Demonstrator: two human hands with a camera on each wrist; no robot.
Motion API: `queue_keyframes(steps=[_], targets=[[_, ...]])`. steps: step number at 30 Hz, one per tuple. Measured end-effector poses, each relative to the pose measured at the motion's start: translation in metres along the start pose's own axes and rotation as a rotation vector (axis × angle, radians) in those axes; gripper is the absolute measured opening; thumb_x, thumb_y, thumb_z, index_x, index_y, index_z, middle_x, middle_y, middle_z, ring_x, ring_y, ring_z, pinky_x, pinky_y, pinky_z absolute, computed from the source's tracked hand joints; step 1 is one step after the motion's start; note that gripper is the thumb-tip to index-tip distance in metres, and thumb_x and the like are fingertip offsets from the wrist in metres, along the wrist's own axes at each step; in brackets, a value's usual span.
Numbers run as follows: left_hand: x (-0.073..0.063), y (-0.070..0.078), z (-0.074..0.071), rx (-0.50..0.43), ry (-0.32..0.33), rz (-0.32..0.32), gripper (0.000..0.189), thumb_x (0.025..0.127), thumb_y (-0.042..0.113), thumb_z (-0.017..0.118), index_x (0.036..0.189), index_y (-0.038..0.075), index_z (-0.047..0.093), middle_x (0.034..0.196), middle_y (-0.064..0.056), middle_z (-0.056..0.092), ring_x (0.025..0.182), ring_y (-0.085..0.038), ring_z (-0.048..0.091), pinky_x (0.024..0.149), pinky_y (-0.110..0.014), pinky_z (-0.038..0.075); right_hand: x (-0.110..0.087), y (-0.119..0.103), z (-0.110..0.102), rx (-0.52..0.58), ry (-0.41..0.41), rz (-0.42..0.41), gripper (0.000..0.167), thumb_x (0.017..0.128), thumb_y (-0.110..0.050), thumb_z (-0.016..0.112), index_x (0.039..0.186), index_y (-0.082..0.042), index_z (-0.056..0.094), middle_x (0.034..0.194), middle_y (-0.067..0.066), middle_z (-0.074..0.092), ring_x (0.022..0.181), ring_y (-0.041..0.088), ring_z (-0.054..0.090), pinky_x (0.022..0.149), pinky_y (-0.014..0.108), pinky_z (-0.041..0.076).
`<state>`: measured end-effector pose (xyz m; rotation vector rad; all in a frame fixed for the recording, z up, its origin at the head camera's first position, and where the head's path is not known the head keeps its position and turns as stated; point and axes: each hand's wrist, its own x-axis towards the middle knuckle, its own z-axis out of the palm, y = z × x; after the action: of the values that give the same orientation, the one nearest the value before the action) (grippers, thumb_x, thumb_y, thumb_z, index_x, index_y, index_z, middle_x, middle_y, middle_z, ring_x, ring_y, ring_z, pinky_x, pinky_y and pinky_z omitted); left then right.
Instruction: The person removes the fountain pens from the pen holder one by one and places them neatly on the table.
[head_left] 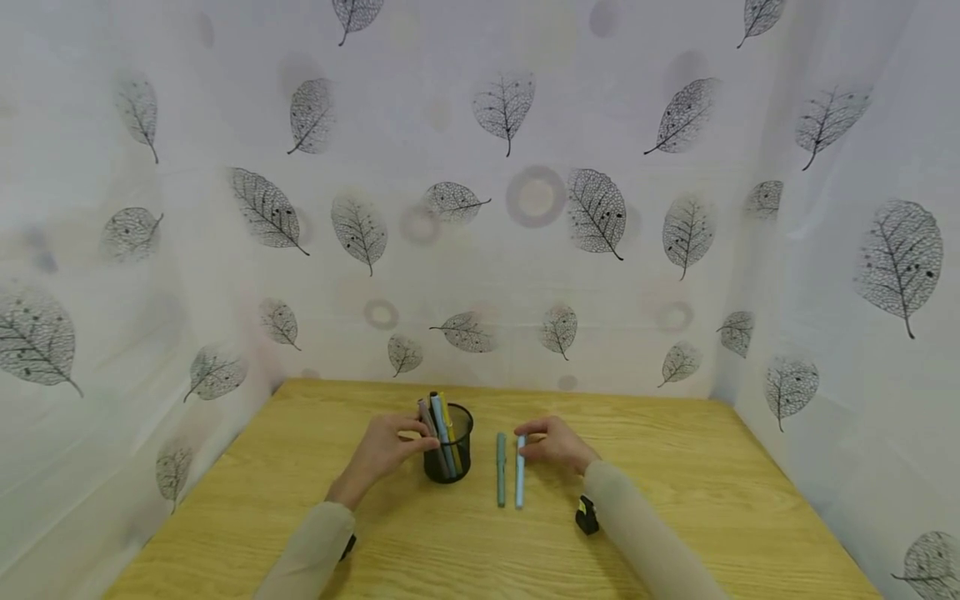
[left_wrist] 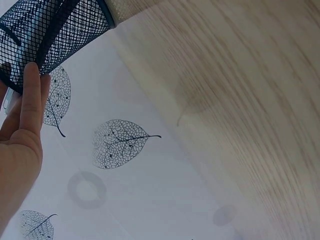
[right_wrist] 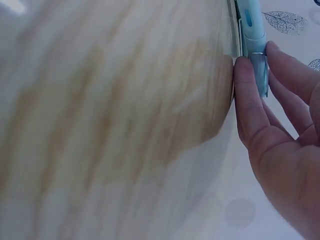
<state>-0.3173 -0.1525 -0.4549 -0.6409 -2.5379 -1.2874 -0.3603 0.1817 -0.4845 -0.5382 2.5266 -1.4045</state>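
A black mesh pen cup (head_left: 447, 467) stands upright on the table, holding several pens, among them a yellow pen (head_left: 447, 417) and a light blue pen. My left hand (head_left: 392, 447) grips the cup at its left side near the rim; in the left wrist view a straight digit lies along the mesh (left_wrist: 75, 35). Right of the cup, a green pen (head_left: 501, 471) and a light blue pen (head_left: 520, 483) lie side by side. My right hand (head_left: 557, 443) pinches the far end of this light blue pen, thumb and fingers on either side of it.
The wooden table (head_left: 660, 467) reaches back to a pale curtain (head_left: 480, 275) printed with leaves, which also closes off both sides. A small black and yellow object (head_left: 587, 515) sits at my right wrist by the sleeve.
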Motion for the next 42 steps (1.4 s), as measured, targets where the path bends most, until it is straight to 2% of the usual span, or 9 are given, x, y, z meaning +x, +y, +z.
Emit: queue_keyframes(steps=[10,16,23,31,37,42], targets=[[0.001,-0.002,-0.001,0.014,-0.016,-0.020,0.013,0.080,0.035,0.079,0.082,0.022,0.075,0.129,-0.014,0.065,0.122,-0.035,0.060,0.075,-0.024,0.061,0.004,-0.005,0.001,-0.007,-0.049,-0.020,0.042,0.088,-0.006,0.072,0.128,0.005,0.061,0.129,0.023,0.062,0.115,0.037,0.061,0.096,0.044,0.055],[0.000,-0.002,-0.001,0.000,-0.017,-0.011,0.013,0.080,0.034,0.079,0.081,0.022,0.075,0.129,-0.014,0.065,0.121,-0.036,0.060,0.075,-0.024,0.061,0.006,-0.002,0.002,-0.035,-0.054,0.002,0.040,0.089,-0.007,0.072,0.127,0.002,0.063,0.125,0.019,0.065,0.115,0.033,0.061,0.099,0.045,0.053],[0.000,-0.001,0.000,-0.004,-0.015,-0.021,0.013,0.080,0.034,0.079,0.082,0.021,0.076,0.130,-0.017,0.064,0.122,-0.037,0.060,0.074,-0.024,0.061,0.007,0.002,0.002,-0.037,-0.043,0.026,0.040,0.089,-0.006,0.071,0.127,0.001,0.063,0.122,0.015,0.066,0.109,0.025,0.062,0.096,0.041,0.054],[0.000,0.002,-0.001,0.001,0.000,-0.031,0.012,0.079,0.033,0.080,0.081,0.021,0.076,0.129,-0.017,0.065,0.121,-0.037,0.060,0.074,-0.026,0.061,0.007,0.003,0.000,-0.050,-0.059,0.000,0.039,0.090,-0.008,0.070,0.127,0.000,0.063,0.126,0.017,0.064,0.117,0.033,0.060,0.098,0.045,0.053],[0.000,0.000,-0.001,-0.001,-0.014,-0.030,0.013,0.080,0.034,0.079,0.081,0.021,0.076,0.129,-0.015,0.065,0.121,-0.037,0.060,0.074,-0.025,0.061,0.008,0.006,0.000,-0.053,-0.062,0.004,0.038,0.089,-0.011,0.072,0.126,-0.002,0.064,0.125,0.014,0.066,0.116,0.031,0.061,0.099,0.044,0.052],[0.000,-0.002,0.000,-0.007,-0.019,-0.023,0.014,0.080,0.035,0.079,0.082,0.021,0.076,0.129,-0.014,0.065,0.121,-0.036,0.060,0.074,-0.024,0.061,0.005,0.005,-0.001,-0.033,-0.063,-0.014,0.043,0.090,-0.009,0.071,0.130,0.002,0.061,0.126,0.018,0.064,0.118,0.035,0.060,0.100,0.047,0.052]])
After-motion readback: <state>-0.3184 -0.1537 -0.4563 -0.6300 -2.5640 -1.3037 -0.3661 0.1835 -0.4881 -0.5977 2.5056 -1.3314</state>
